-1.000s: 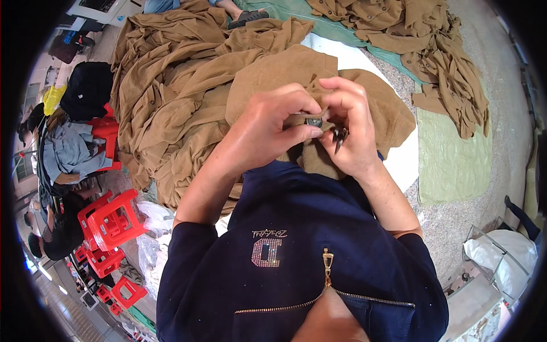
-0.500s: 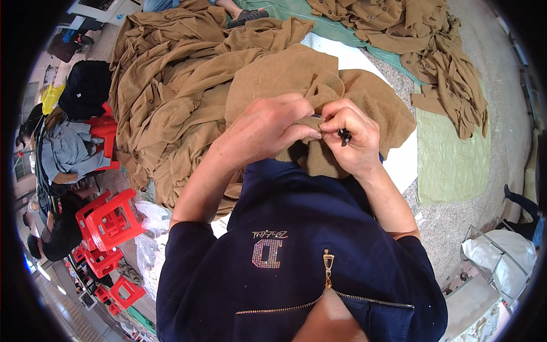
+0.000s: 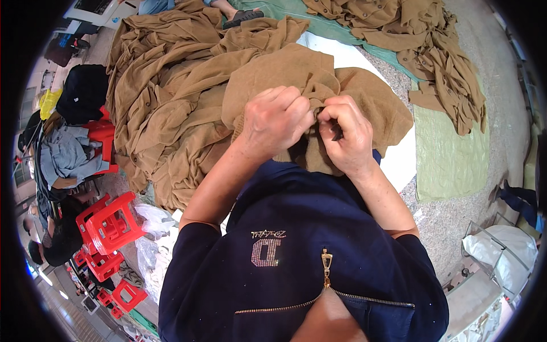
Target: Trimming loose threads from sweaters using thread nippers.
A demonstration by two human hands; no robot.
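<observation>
A brown knit garment (image 3: 279, 68) lies over my lap. My left hand (image 3: 279, 119) is closed, pinching a bunched fold of it, the fingertips hidden behind the knuckles. Close beside it, my right hand (image 3: 348, 134) is curled with thumb and forefinger on the same fold. A small dark object (image 3: 337, 132) shows inside the right palm; most of it is covered by the fingers, so its kind is unclear. Part of the garment hangs down between my wrists, and another part spreads to the right.
A big heap of brown garments (image 3: 171, 91) lies to the left, another pile of buttoned ones (image 3: 421, 45) at the far right. Beneath are a white sheet (image 3: 399, 165) and a pale green sheet (image 3: 450, 165). Red stools (image 3: 114, 222) stand left. A person's sandalled foot (image 3: 244, 17) is at the far side.
My left hand has rolled over, so its knuckles now face up and the thumb is hidden. The right hand has turned slightly, covering more of the dark object.
</observation>
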